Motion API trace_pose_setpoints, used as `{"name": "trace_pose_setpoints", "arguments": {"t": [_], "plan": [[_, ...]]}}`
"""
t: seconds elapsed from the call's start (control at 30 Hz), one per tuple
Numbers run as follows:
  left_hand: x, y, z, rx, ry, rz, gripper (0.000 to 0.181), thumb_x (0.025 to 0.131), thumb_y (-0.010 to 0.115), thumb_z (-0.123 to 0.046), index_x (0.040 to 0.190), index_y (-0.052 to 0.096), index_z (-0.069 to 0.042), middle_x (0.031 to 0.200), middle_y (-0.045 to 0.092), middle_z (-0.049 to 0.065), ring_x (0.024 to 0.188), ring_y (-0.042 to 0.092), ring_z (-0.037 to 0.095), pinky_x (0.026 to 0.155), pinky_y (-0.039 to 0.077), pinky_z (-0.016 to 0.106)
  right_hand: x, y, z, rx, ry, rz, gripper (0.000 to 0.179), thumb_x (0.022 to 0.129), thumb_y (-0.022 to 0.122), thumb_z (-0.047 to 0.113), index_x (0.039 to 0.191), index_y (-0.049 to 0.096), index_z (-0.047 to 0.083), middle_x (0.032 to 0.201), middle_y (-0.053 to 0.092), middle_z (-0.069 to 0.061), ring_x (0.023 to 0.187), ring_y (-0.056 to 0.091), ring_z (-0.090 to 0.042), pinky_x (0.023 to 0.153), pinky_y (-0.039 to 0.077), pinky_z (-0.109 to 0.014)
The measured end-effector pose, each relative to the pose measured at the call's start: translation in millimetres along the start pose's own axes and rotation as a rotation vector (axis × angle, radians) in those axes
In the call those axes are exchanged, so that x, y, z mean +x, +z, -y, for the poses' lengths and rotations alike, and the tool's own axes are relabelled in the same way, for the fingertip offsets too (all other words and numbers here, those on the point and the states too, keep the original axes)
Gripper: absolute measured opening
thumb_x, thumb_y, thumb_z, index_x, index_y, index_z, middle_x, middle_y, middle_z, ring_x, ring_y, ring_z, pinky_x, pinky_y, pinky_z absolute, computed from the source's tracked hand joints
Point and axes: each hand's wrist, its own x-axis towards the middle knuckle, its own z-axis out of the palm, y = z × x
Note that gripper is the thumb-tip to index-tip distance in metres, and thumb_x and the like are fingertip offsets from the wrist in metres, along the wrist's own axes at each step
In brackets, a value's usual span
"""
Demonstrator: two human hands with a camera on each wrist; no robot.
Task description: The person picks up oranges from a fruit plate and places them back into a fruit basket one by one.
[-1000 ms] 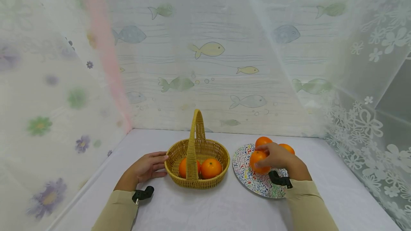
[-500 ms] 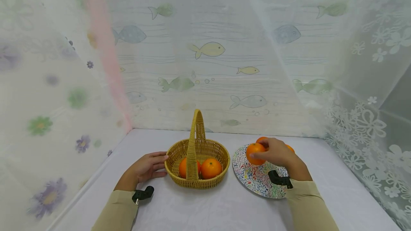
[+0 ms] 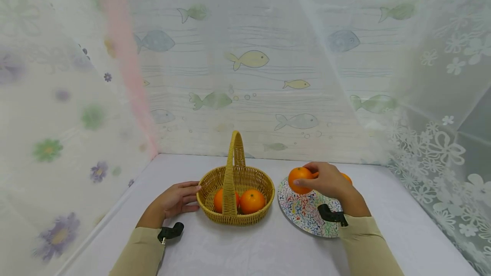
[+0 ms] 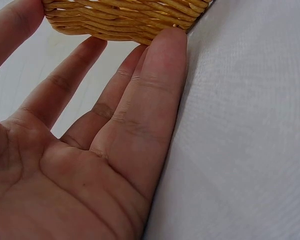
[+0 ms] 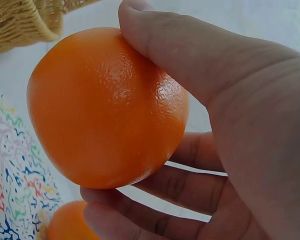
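Note:
My right hand (image 3: 327,180) grips an orange (image 3: 299,180) between thumb and fingers, above the far left of a round plate (image 3: 307,212) with a colourful squiggle pattern. The right wrist view shows the thumb on one side of this orange (image 5: 107,107) and fingertips on the other. Behind the hand, another orange (image 3: 347,178) on the plate is partly hidden. With its fingers fairly straight, my left hand (image 3: 178,199) touches the left side of a yellow wicker basket (image 3: 245,219). Inside the basket lie two oranges, one (image 3: 252,201) fully visible and one (image 3: 218,200) partly behind the handle.
A white cloth covers the table (image 3: 261,250). The basket's tall arched handle (image 3: 230,173) rises over its middle. A curtain with printed fish (image 3: 251,59) hangs behind the table, and sheer flowered drapes (image 3: 441,152) stand at the sides.
My right hand has lifted the orange from the plate and moved it slightly left and away from me. The left hand and the basket have stayed in place.

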Motion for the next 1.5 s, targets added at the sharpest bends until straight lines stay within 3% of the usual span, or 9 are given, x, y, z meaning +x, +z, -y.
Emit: {"name": "trace_pose_setpoints", "arguments": {"t": [0.73, 1.5], "plan": [[1.2, 0.2, -0.2, 0.0, 0.003, 0.005, 0.072, 0.099, 0.072, -0.035, 0.155, 0.042, -0.003, 0.142, 0.064, 0.014, 0.115, 0.071, 0.022, 0.094, 0.061, 0.046, -0.2, 4, 11, 0.011, -0.057, -0.003, 0.069, 0.084, 0.081, 0.058, 0.133, 0.067, 0.012, 0.119, 0.072, -0.006, 0.104, 0.069, -0.024, 0.083, 0.061, -0.038], [-1.4, -2.1, -1.2, -0.003, 0.004, 0.029, 0.076, 0.099, 0.071, -0.037, 0.158, 0.037, -0.001, 0.144, 0.062, 0.014, 0.117, 0.07, 0.022, 0.097, 0.06, 0.046, -0.5, 12, 24, 0.009, -0.065, 0.002, 0.069, 0.08, 0.083, 0.06, 0.132, 0.067, 0.019, 0.119, 0.07, -0.002, 0.098, 0.067, -0.02, 0.078, 0.059, -0.033]]}}
